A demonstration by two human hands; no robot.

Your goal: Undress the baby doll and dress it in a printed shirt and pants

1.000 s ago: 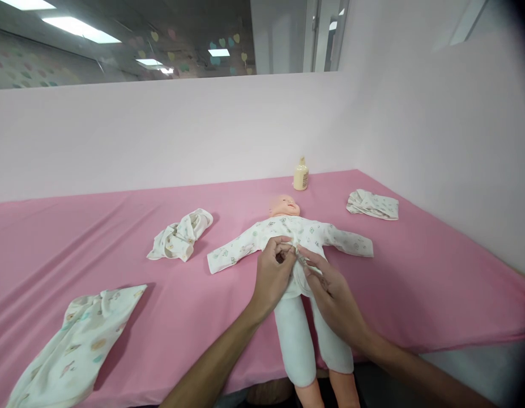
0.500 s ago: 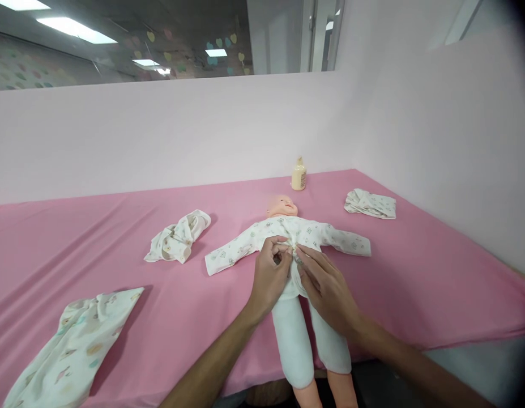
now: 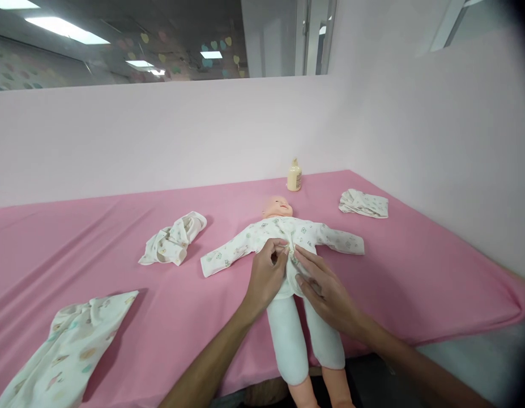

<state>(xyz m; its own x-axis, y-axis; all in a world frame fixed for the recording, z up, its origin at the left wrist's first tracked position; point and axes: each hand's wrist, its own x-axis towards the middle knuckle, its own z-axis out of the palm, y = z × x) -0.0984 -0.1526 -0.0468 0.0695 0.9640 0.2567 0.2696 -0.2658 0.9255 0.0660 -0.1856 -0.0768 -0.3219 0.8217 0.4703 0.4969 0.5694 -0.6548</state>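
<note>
Since approx. a second ago the right hand has gone from a raised pinch to lying flatter on the doll, fingers stretched along the shirt front; closing looks nearly done, I think. Left hand pinches the shirt edge w/ thumb and fingertips. Doll lies mid-table, legs over the near edge.

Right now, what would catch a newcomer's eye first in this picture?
A baby doll in a printed white top lies face up on the pink table cover, legs hanging over the near edge. The left hand and right hand meet at the top's front on its belly. Crumpled printed garments lie to the left, and a cream bottle stands by the wall.
</note>
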